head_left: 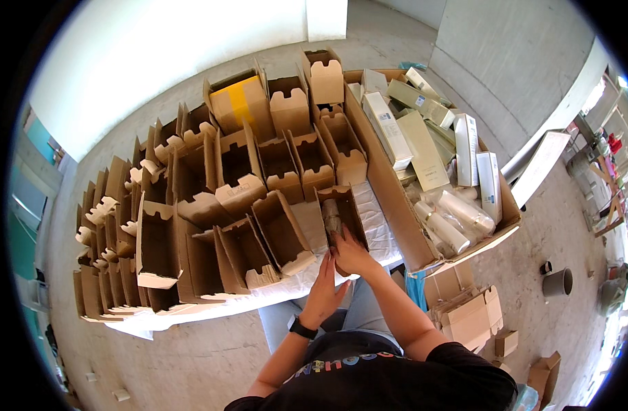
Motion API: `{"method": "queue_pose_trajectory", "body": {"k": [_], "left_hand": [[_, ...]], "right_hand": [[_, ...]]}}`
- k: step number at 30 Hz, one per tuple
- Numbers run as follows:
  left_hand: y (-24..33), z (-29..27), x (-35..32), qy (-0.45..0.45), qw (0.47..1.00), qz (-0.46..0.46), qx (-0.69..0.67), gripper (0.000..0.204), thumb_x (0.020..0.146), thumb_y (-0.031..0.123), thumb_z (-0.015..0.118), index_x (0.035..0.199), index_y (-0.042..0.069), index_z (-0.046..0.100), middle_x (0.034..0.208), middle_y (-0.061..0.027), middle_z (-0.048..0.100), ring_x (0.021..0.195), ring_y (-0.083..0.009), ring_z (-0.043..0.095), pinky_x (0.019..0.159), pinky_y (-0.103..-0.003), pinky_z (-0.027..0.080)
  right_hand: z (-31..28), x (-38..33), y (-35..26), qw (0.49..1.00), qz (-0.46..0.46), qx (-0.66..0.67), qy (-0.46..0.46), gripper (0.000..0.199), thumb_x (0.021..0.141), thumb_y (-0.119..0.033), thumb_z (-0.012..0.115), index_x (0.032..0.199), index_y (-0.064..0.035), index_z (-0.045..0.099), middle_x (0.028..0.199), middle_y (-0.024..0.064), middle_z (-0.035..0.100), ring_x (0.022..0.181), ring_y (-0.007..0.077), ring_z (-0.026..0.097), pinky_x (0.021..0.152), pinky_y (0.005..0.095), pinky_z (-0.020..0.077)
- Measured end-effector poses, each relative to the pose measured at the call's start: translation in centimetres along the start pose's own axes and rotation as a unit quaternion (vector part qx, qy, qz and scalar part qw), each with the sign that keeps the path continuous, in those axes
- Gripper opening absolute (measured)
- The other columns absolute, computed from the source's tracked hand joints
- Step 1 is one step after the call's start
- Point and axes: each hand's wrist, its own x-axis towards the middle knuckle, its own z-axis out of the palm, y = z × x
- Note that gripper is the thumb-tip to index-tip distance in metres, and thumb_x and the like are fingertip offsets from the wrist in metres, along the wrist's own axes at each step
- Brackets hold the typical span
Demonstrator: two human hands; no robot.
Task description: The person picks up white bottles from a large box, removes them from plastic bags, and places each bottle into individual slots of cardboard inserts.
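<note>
A: Your right hand (351,252) holds the small grey tube (331,214) and pushes it into the open brown box (341,209) at the near edge of the table (211,308). Your left hand (322,291) is flat and open, holding nothing, just beside the right wrist.

B: So what can go wrong?

A: I think the box can slide or tip, because no hand holds it. The boxes next to it (279,233) lean already, and one push may knock them.

B: And the tube?

A: If you let go too early, it may catch on the flap and fall to the floor. The big carton (396,198) on your right is also very close.
</note>
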Motion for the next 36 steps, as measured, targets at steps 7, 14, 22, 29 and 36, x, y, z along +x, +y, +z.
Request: {"method": "queue_pose_trajectory", "body": {"k": [7,14,22,29,36], "left_hand": [[0.0,0.4,-0.4,0.009,0.999,-0.023,-0.029,0.080,0.090,0.028,0.063,0.146,-0.007,0.018,0.148,-0.0315,0.025,0.138,-0.0438,0.028,0.113,-0.042,0.029],[-0.4,0.6,-0.4,0.006,1.000,-0.006,0.025,0.076,0.090,0.024,0.063,0.144,-0.008,0.020,0.150,-0.0305,0.022,0.135,-0.0441,0.033,0.110,-0.042,0.035],[-0.8,0.7,-0.6,0.012,1.000,0.016,0.012,0.073,0.087,0.018,0.063,0.145,-0.005,0.024,0.153,-0.0259,0.020,0.136,-0.0427,0.033,0.110,-0.041,0.035],[-0.4,0.2,-0.3,0.025,0.999,0.024,-0.002,0.075,0.085,0.010,0.064,0.145,-0.004,0.022,0.154,-0.0233,0.021,0.137,-0.0408,0.033,0.110,-0.040,0.035],[-1.4,0.8,0.3,0.081,0.994,0.021,-0.077,0.079,0.085,0.009,0.064,0.148,0.001,0.018,0.151,-0.0206,0.030,0.136,-0.0387,0.035,0.111,-0.040,0.033]], "right_hand": [[-2.2,1.4,-1.4,0.981,-0.100,0.080,0.147,0.057,0.085,0.001,0.051,0.140,0.0043,0.035,0.147,0.0305,0.029,0.134,0.0470,0.033,0.110,0.0460,0.0326],[-4.2,5.6,-1.6,0.962,-0.140,-0.087,0.216,0.064,0.080,0.008,0.047,0.142,0.0043,0.032,0.149,0.0257,0.030,0.139,0.0436,0.028,0.111,0.0462,0.0316],[-2.6,5.6,0.8,0.979,-0.085,-0.159,0.094,0.058,0.081,-0.003,0.050,0.139,-0.0022,0.042,0.147,0.0222,0.036,0.137,0.0379,0.034,0.106,0.0438,0.0372],[-2.3,5.7,1.0,0.975,-0.089,-0.175,0.105,0.053,0.085,-0.008,0.050,0.138,-0.0041,0.045,0.145,0.0197,0.040,0.135,0.0357,0.038,0.102,0.0435,0.0413],[-2.4,5.2,0.4,0.983,-0.070,-0.149,0.082,0.059,0.084,-0.007,0.051,0.141,-0.0021,0.039,0.151,0.0211,0.032,0.138,0.0358,0.034,0.107,0.0416,0.0380]]}}
